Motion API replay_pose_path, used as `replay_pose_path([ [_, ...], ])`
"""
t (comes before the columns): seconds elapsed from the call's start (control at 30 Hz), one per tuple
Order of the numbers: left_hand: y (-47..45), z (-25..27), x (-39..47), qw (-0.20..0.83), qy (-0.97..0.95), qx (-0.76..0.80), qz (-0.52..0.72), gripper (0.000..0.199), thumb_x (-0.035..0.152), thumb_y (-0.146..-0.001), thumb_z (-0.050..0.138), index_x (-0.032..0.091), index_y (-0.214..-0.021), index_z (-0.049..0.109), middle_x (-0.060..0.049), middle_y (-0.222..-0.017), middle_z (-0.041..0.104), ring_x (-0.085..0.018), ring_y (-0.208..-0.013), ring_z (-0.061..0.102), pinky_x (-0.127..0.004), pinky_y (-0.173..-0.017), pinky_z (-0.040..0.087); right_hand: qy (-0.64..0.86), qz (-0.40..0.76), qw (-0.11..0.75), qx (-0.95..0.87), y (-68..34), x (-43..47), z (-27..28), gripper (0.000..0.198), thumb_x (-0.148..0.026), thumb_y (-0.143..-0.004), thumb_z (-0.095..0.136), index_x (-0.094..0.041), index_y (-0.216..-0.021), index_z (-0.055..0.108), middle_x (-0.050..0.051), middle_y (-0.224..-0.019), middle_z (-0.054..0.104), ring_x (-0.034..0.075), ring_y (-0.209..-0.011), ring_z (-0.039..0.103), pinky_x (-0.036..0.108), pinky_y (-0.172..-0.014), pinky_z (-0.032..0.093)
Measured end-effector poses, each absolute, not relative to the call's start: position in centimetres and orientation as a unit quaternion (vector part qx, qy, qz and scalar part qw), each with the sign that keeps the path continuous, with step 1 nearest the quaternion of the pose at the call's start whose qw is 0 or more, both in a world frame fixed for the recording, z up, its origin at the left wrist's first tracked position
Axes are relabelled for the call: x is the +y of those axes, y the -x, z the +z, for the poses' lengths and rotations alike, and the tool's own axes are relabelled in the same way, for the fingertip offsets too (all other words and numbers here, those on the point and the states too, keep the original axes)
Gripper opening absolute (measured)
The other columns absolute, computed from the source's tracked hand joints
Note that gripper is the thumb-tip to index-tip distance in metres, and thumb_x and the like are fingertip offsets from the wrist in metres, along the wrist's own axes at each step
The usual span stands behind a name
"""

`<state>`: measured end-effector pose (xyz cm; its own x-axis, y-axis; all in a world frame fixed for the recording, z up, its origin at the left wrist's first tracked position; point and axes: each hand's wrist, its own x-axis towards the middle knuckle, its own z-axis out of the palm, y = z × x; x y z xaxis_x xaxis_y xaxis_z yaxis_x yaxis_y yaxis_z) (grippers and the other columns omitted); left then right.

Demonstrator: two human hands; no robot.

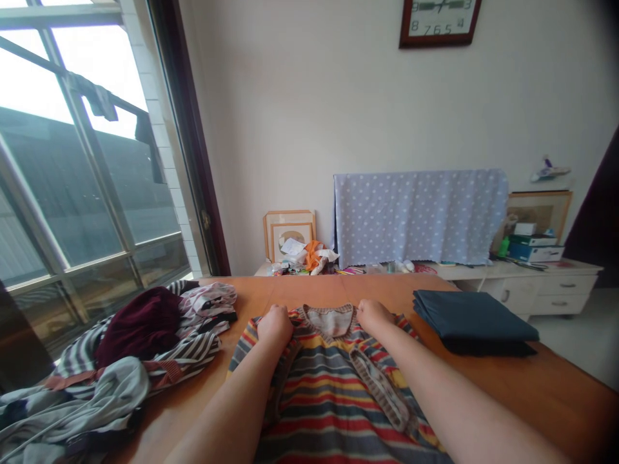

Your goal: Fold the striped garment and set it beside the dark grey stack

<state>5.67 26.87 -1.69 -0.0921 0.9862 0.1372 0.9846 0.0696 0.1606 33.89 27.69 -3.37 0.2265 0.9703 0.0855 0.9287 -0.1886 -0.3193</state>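
Observation:
A striped knit sweater (324, 393) in red, yellow, grey and blue lies spread on the wooden table in front of me, its ribbed V-neck at the far end. My left hand (275, 323) is closed on the cloth at the shoulder left of the neckline. On the other side of the neck, my right hand (374, 316) grips the opposite shoulder. Both sleeves are folded inward over the front, and a ribbed cuff (384, 393) shows beside my right forearm. My left forearm covers part of the other sleeve.
Rumpled clothes (140, 328) are heaped on the table's left side. A folded dark blue garment stack (474, 319) lies at the right. Beyond the table (271, 293) stand a dotted cloth cover (420, 216), a white cabinet (556, 293) and picture frames (290, 225). Windows are at the left.

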Motion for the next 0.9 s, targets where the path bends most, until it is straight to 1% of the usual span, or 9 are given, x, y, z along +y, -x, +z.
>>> replay_pose_path([
  [0.2,-5.7,-1.9,27.7,0.0,-0.669,0.736,0.105,0.03,0.024,-0.091,0.04,0.018,-0.111,0.06,-0.017,-0.12,0.063,-0.027,-0.104,0.066,-0.036,-0.083,0.051,0.771,0.062,0.16,-0.613,-34.1,28.1,-3.2,0.025,-0.025,-0.088,0.047,-0.024,-0.093,0.072,0.01,-0.096,0.073,0.024,-0.088,0.066,0.03,-0.072,0.041],
  [0.27,-5.6,-1.9,27.9,-0.004,-0.662,0.742,0.108,0.032,0.023,-0.092,0.037,0.017,-0.115,0.058,-0.018,-0.123,0.061,-0.027,-0.105,0.065,-0.036,-0.084,0.051,0.774,0.057,0.167,-0.608,-34.2,28.2,-3.1,0.028,-0.026,-0.09,0.044,-0.024,-0.095,0.071,0.009,-0.095,0.073,0.023,-0.086,0.065,0.029,-0.071,0.041],
  [0.37,-5.5,-2.0,28.2,-0.009,-0.654,0.748,0.113,0.035,0.02,-0.094,0.029,0.017,-0.118,0.055,-0.017,-0.125,0.06,-0.026,-0.107,0.064,-0.037,-0.084,0.05,0.778,0.048,0.175,-0.601,-34.2,28.2,-3.2,0.031,-0.027,-0.093,0.039,-0.024,-0.099,0.069,0.009,-0.096,0.072,0.022,-0.085,0.064,0.028,-0.068,0.04],
  [0.5,-5.4,-2.2,28.5,-0.01,-0.657,0.746,0.113,0.036,0.019,-0.094,0.029,0.018,-0.116,0.056,-0.016,-0.123,0.061,-0.026,-0.11,0.062,-0.037,-0.086,0.049,0.778,0.044,0.172,-0.602,-34.0,28.3,-3.2,0.03,-0.029,-0.093,0.039,-0.024,-0.1,0.068,0.009,-0.097,0.071,0.022,-0.086,0.064,0.028,-0.068,0.039],
  [0.57,-5.5,-2.1,28.5,-0.011,-0.661,0.742,0.113,0.035,0.023,-0.094,0.03,0.019,-0.115,0.058,-0.016,-0.122,0.062,-0.028,-0.113,0.06,-0.039,-0.087,0.048,0.777,0.044,0.168,-0.606,-33.9,28.4,-3.0,0.028,-0.03,-0.093,0.041,-0.024,-0.103,0.067,0.009,-0.097,0.071,0.023,-0.087,0.064,0.029,-0.069,0.04],
  [0.67,-5.9,-2.0,28.2,-0.013,-0.673,0.731,0.114,0.038,0.036,-0.095,0.033,0.019,-0.111,0.062,-0.016,-0.124,0.061,-0.033,-0.118,0.055,-0.046,-0.093,0.045,0.766,0.041,0.163,-0.62,-33.6,28.2,-2.8,0.03,-0.031,-0.093,0.041,-0.022,-0.104,0.067,0.011,-0.101,0.07,0.024,-0.09,0.063,0.031,-0.073,0.041],
  [0.77,-6.3,-2.4,27.5,-0.007,-0.692,0.713,0.111,0.046,0.049,-0.093,0.034,0.021,-0.111,0.065,-0.015,-0.127,0.061,-0.036,-0.12,0.052,-0.053,-0.098,0.039,0.738,0.037,0.16,-0.654,-33.0,27.5,-3.1,0.03,-0.03,-0.093,0.042,-0.022,-0.103,0.068,0.013,-0.109,0.068,0.026,-0.101,0.061,0.033,-0.082,0.041],
  [0.83,-6.3,-2.8,27.0,-0.001,-0.704,0.701,0.112,0.05,0.056,-0.092,0.034,0.023,-0.115,0.064,-0.014,-0.13,0.059,-0.035,-0.122,0.051,-0.053,-0.1,0.037,0.718,0.037,0.159,-0.677,-32.6,26.9,-3.5,0.028,-0.029,-0.093,0.046,-0.02,-0.107,0.069,0.014,-0.117,0.065,0.027,-0.111,0.057,0.033,-0.091,0.038],
  [0.9,-6.2,-2.9,26.6,0.005,-0.714,0.691,0.117,0.054,0.059,-0.092,0.033,0.023,-0.119,0.063,-0.014,-0.131,0.059,-0.033,-0.121,0.053,-0.051,-0.1,0.037,0.7,0.045,0.158,-0.695,-32.5,26.4,-3.6,0.029,-0.028,-0.093,0.047,-0.019,-0.112,0.068,0.015,-0.122,0.064,0.026,-0.115,0.055,0.032,-0.095,0.036],
])
